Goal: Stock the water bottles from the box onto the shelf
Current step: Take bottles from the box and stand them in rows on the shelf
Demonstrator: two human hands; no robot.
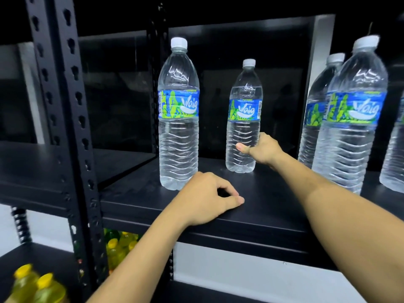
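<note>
The rear bottle (243,110) is gripped low on its body by the right hand (263,150); the thumb is laid across the front and the fingers are clamped round its right side. The bottle is stood upright towards the back of the shelf (273,204). The left hand (207,200) is rested on the shelf's front edge, its fingers curled together, nothing held. A second bottle (178,127) is stood upright nearer the front, to the left. More bottles (352,127) are stood at the right. Yellow-capped bottles (118,248) are seen below.
</note>
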